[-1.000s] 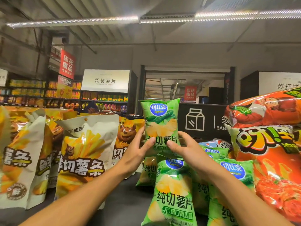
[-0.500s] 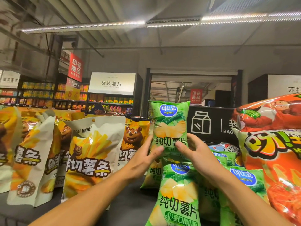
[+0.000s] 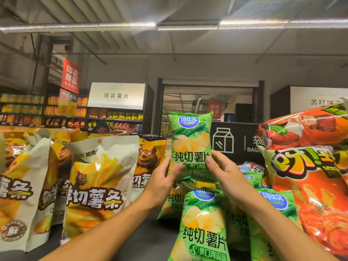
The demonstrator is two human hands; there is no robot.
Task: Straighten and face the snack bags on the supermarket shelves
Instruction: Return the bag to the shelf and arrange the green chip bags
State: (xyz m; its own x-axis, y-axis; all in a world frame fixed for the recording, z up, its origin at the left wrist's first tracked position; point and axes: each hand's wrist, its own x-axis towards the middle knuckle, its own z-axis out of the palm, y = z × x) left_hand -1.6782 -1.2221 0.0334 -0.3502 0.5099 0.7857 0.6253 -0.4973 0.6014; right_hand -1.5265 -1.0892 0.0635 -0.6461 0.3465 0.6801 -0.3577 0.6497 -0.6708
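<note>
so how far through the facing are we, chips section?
Done: the white fries bags on the left stand upright, fronts out. In hand: left hand and right hand pinch one green chip bag by its lower edge, upright, label forward. Left: the other green bags below lean and overlap, and the orange bags on the right sit piled and tilted.

Held green chip bag (image 3: 190, 140) centre frame looked glossy plastic film, orange bags (image 3: 308, 166) at right shinier with glare, white fry pouches (image 3: 98, 185) at left more matt, dark shelf top (image 3: 146, 240) at bottom smooth, dull.
</note>
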